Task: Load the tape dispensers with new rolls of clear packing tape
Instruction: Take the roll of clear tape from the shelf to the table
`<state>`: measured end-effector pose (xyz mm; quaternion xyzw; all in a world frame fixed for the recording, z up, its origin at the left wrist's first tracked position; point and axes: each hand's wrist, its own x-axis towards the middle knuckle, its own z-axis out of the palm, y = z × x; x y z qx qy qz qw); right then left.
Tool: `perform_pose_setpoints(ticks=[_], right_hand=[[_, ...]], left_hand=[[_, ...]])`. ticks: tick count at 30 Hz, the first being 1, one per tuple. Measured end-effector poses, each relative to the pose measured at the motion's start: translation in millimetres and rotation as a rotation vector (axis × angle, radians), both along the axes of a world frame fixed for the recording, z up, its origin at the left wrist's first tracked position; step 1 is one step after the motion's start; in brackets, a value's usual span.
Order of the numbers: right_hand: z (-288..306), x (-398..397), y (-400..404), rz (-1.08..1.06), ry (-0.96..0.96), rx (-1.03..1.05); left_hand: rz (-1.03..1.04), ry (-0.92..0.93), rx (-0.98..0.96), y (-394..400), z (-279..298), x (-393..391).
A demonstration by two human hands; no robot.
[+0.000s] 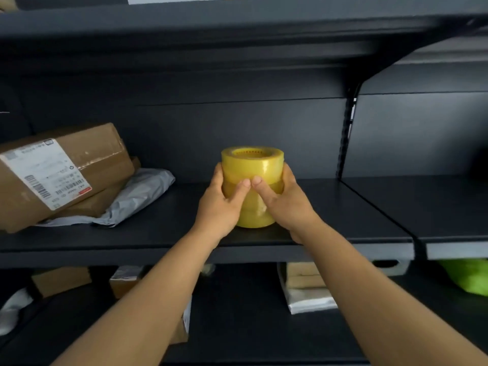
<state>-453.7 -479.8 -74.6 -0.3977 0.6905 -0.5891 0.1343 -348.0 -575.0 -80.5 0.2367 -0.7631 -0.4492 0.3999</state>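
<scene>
Yellowish tape rolls (pixel 252 186), stacked upright on the shelf (pixel 343 215), stood between our hands. We found the left hand (pixel 220 204) and right hand (pixel 286 199) clamped on opposite sides of the stack, thumbs nearly meeting in front. We judged the task barely begun: rolls only being fetched, nothing loaded. No dispenser was in view. The fingers behind the stack were hidden, and the label on the box (pixel 60 170) left of the hands was unreadable.
</scene>
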Motion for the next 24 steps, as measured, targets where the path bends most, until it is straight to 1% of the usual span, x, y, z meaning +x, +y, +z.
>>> perform_pose_setpoints(ticks=[4, 12, 18, 24], right_hand=[[1, 19, 42, -0.101, 0.032, -0.003], [-5, 65, 153, -0.304, 0.078, -0.036], [-13, 86, 241, -0.514, 0.066, -0.016], [-29, 96, 328, -0.714, 0.024, 0.005]], left_hand=[[-0.076, 0.024, -0.016, 36, 2, 12], [-0.303, 0.057, -0.028, 127, -6, 37], [-0.509, 0.054, 0.025, 201, -17, 33], [-0.714, 0.02, 0.031, 281, -31, 18]])
